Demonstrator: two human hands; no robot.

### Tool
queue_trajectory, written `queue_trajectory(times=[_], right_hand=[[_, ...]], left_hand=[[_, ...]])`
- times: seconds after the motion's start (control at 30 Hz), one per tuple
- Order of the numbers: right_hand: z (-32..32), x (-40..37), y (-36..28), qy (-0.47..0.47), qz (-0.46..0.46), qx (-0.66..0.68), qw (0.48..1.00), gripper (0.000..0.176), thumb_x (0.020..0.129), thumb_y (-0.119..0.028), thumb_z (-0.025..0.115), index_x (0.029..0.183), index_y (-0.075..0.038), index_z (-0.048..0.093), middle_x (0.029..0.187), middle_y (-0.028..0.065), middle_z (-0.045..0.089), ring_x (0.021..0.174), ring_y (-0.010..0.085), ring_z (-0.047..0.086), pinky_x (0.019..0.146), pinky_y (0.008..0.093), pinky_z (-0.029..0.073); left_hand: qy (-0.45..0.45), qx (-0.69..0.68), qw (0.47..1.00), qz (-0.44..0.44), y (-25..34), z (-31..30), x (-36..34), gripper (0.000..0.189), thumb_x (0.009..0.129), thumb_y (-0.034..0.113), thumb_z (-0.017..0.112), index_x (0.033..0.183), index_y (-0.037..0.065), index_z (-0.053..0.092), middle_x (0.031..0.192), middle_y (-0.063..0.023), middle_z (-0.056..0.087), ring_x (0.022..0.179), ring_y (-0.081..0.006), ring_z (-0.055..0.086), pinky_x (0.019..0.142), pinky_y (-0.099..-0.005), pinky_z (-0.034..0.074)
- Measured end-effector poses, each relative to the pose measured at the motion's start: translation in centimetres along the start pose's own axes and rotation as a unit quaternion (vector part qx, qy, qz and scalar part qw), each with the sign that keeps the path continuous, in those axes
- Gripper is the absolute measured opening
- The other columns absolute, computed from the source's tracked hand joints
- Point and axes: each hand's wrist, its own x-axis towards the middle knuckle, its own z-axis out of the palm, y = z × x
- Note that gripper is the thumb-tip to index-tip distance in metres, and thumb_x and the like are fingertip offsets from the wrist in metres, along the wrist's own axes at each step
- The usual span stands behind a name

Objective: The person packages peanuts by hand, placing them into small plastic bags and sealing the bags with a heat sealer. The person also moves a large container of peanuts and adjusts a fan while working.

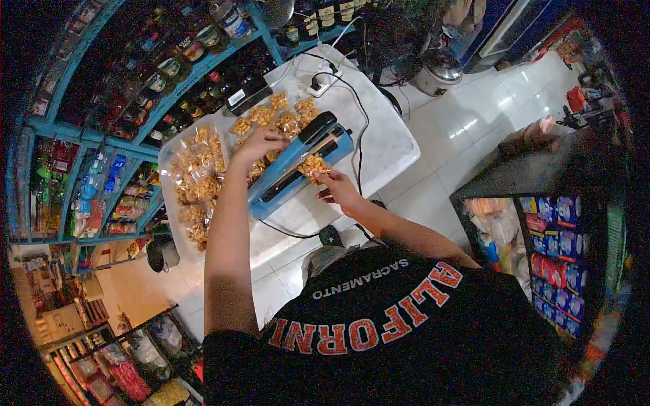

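Note:
A blue impulse heat sealer [345,147] with a black upper arm lies slantwise on the white table. My right hand [338,191] pinches a small clear bag of golden-brown snacks [313,166] at the near side of the sealer. My left hand [261,147] reaches over the sealer's far side, fingers stretched out, fingertips right at its upper arm. Under and beside it lie several filled snack bags [261,114]. To the left, a large clear container [167,150] is heaped with more of these bags [196,176].
The white table [389,145] carries a power strip [323,84] and a black cable [366,122] running past the sealer. Blue shelves [81,141] with bottles stand behind and left. A dark display case [504,172] is on the right; a metal pot [438,79] stands beyond the table.

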Motion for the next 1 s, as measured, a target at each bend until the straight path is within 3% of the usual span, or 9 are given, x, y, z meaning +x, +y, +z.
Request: queue_trajectory(times=[0.07,0.13,0.23,0.37,0.77,0.83,0.87,0.93,1.0], right_hand=[[0.1,0.0,0.0,0.010,0.002,-0.004,1.000,0.043,0.074,-0.041,0.062,0.101,-0.010,0.050,0.087,0.0019,0.056,0.059,0.0121,0.056,0.057,0.0264,0.042],[0.1,0.1,0.1,0.018,0.005,-0.017,1.000,0.042,0.075,-0.041,0.061,0.101,-0.010,0.050,0.088,0.0020,0.056,0.060,0.0125,0.057,0.057,0.0263,0.042],[0.1,0.2,0.1,0.011,0.008,-0.008,1.000,0.042,0.075,-0.042,0.060,0.102,-0.011,0.050,0.089,0.0021,0.057,0.060,0.0127,0.057,0.057,0.0262,0.042],[0.0,0.2,0.1,0.004,0.003,-0.004,1.000,0.042,0.075,-0.042,0.060,0.103,-0.012,0.050,0.090,0.0022,0.057,0.060,0.0128,0.057,0.055,0.0258,0.042],[0.1,-0.8,-0.9,-0.004,-0.017,0.000,1.000,0.043,0.076,-0.038,0.060,0.105,-0.010,0.049,0.090,0.0029,0.057,0.058,0.0125,0.056,0.055,0.0251,0.043],[-0.7,-0.8,-1.1,0.024,-0.026,0.020,0.999,0.042,0.076,-0.037,0.060,0.105,-0.009,0.049,0.088,0.0028,0.058,0.059,0.0127,0.056,0.056,0.0248,0.042],[-1.5,-0.9,-1.4,0.024,-0.028,0.019,0.999,0.042,0.076,-0.037,0.060,0.105,-0.009,0.049,0.088,0.0028,0.058,0.059,0.0127,0.056,0.056,0.0248,0.042],[-3.5,-1.8,-2.4,0.077,-0.079,-0.016,0.994,0.039,0.077,-0.035,0.060,0.103,-0.008,0.050,0.088,0.0031,0.058,0.060,0.0127,0.056,0.057,0.0247,0.042],[-5.1,-4.0,-3.9,0.126,-0.114,-0.005,0.985,0.037,0.077,-0.034,0.060,0.101,-0.007,0.051,0.087,0.0036,0.058,0.061,0.0125,0.056,0.057,0.0245,0.042]], left_hand=[[-0.040,0.008,0.999,-0.029,0.4,-0.2,0.2,0.025,0.070,0.020,0.064,0.090,0.004,0.065,0.084,-0.0054,0.064,0.076,-0.0124,0.056,0.072,-0.0268,0.043],[-0.139,0.087,0.986,-0.020,-0.1,-0.4,1.2,0.027,0.070,0.014,0.060,0.094,0.003,0.063,0.086,-0.0065,0.064,0.077,-0.0136,0.057,0.072,-0.0267,0.043],[-0.173,0.113,0.976,-0.073,-0.3,0.0,1.9,0.029,0.070,0.010,0.056,0.098,0.003,0.061,0.090,-0.0074,0.063,0.078,-0.0143,0.057,0.072,-0.0271,0.043],[-0.194,0.181,0.962,-0.070,-0.3,0.4,2.2,0.031,0.070,0.009,0.054,0.100,0.003,0.060,0.093,-0.0074,0.063,0.081,-0.0141,0.056,0.074,-0.0275,0.043],[-0.217,0.106,0.969,-0.056,-0.5,-0.2,2.3,0.029,0.071,0.010,0.056,0.098,0.001,0.058,0.085,-0.0065,0.062,0.077,-0.0143,0.056,0.069,-0.0273,0.044],[-0.065,-0.069,0.992,-0.079,-0.2,0.0,1.8,0.023,0.075,0.013,0.059,0.096,0.002,0.059,0.084,-0.0061,0.062,0.075,-0.0125,0.056,0.067,-0.0251,0.044],[-0.064,-0.068,0.993,-0.077,-0.1,-0.1,1.5,0.023,0.075,0.013,0.059,0.096,0.002,0.059,0.084,-0.0061,0.062,0.075,-0.0125,0.056,0.067,-0.0251,0.044],[0.199,-0.023,0.979,0.035,0.9,-0.2,0.7,0.023,0.076,0.017,0.061,0.095,0.003,0.059,0.084,-0.0065,0.062,0.073,-0.0117,0.056,0.066,-0.0240,0.044],[0.244,-0.046,0.966,0.069,3.1,-0.1,-1.4,0.024,0.076,0.017,0.062,0.095,0.003,0.060,0.085,-0.0068,0.062,0.073,-0.0117,0.056,0.067,-0.0238,0.044]])
